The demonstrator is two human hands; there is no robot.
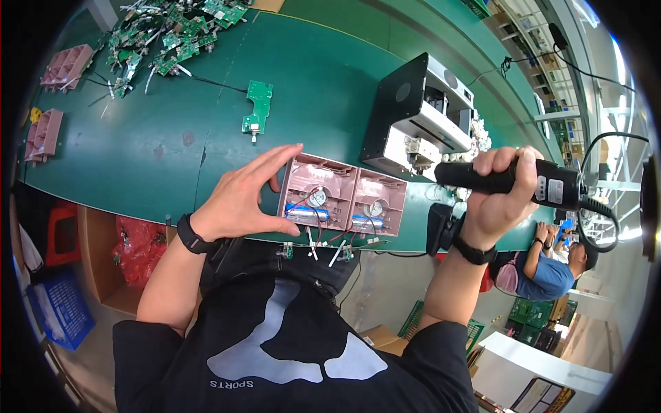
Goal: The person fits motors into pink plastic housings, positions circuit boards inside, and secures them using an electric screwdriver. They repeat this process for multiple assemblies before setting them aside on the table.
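Note:
In my right hand (506, 180), raised over the right of the bench, is a black corded electric screwdriver (475, 177), its fingers wrapped round the body. My left hand (244, 196) spans the left end of a pink plastic housing (354, 196), fingers at the upper corner and thumb at the lower one. The housing lies at the bench's front edge in two side-by-side sections. Each holds a blue cylindrical battery (307, 213), a small round silvery part (317, 198) and thin wires. Small green circuit boards (286, 252) hang from wires at the near side.
A black and silver box-shaped machine (420, 113) stands beyond the housing. One green circuit board (257, 107) lies on the green bench (206, 138); a heap of boards (179, 38) is at far left, near pink housings (45, 135). Another person (547, 275) sits at right.

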